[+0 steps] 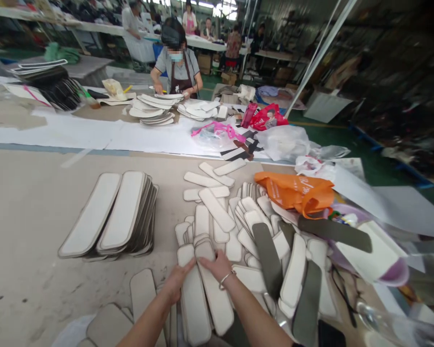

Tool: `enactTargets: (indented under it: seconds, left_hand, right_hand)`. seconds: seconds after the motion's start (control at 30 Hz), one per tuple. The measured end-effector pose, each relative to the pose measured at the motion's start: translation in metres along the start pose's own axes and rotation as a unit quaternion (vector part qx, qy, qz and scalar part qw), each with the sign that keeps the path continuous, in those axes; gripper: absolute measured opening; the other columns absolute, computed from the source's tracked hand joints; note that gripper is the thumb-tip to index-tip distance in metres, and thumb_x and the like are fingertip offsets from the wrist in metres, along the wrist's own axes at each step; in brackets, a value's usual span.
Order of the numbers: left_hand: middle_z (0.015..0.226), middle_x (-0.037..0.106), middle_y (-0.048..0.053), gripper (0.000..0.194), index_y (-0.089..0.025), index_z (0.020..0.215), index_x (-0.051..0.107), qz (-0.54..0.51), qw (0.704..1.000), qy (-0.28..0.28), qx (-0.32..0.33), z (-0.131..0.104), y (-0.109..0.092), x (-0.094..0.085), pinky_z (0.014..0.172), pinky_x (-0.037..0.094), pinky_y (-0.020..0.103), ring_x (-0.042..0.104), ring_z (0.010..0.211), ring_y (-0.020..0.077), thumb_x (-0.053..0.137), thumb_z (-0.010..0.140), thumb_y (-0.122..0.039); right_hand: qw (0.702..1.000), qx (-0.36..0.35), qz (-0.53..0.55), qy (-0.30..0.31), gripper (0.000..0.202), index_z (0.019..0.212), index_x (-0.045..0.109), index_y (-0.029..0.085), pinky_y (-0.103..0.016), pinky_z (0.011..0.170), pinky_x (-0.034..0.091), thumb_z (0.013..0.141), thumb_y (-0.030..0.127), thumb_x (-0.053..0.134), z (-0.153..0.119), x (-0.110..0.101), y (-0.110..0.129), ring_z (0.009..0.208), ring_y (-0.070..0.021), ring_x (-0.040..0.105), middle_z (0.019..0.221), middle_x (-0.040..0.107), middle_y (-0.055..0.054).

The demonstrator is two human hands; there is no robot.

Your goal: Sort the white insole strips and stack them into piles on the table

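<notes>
My left hand [176, 283] grips the left edge of a long off-white panel with rounded ends [194, 308], its thumb lying on top. With its thumb on the upper end of a second rounded panel [217, 301], my right hand [219, 268] holds that one beside the first. The fingers of both hands are mostly hidden. A bracelet [226, 278] circles my right wrist. Around my hands lie loose off-white panels [217, 209] and dark grey-green strips [267, 258]. Two neat stacks of larger panels [125, 212] stand to the left.
An orange bag [298, 190] and a purple-edged tray [394, 274] lie on the right. Plastic bags [285, 140] sit farther back. Across the table, a masked co-worker [177, 67] handles stacked white pieces [154, 108]. A dark pile [50, 84] stands at the far left.
</notes>
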State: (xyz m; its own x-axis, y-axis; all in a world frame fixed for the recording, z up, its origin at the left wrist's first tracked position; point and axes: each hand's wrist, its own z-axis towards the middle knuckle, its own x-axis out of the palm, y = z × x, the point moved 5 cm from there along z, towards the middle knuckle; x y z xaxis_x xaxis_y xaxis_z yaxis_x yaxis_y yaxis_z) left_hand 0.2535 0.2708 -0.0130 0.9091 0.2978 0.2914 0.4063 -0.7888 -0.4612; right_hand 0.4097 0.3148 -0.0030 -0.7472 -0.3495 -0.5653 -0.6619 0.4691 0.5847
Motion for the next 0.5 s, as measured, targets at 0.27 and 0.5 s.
enactTargets:
  seconds: [0.27, 0.5]
  left_hand:
    - [0.088, 0.072, 0.016, 0.050, -0.013, 0.101, 0.063, -0.007, 1.000, -0.003, 0.010, -0.013, 0.005, 0.000, 0.072, 0.054, 0.038, 0.068, 0.081, 0.0277, 0.069, 0.068, -0.049]
    - [0.100, 0.070, 0.014, 0.043, -0.018, 0.093, 0.068, 0.012, 0.995, -0.071, 0.074, -0.021, 0.007, -0.006, 0.085, 0.049, 0.034, 0.061, 0.106, 0.0267, 0.062, 0.072, -0.054]
  right_hand:
    - [0.971, -0.012, 0.229, 0.072, 0.070, 0.108, 0.055, 0.015, -0.041, 0.087, 0.049, 0.051, 0.048, 0.079, -0.009, 0.018, -0.007, 0.095, -0.0245, 0.064, 0.100, 0.068, -0.008]
    - [0.924, -0.079, 0.351, 0.130, 0.080, 0.111, 0.049, 0.019, -0.042, 0.086, 0.051, 0.042, 0.034, 0.086, -0.034, 0.021, 0.008, 0.092, -0.0240, 0.065, 0.099, 0.069, -0.004]
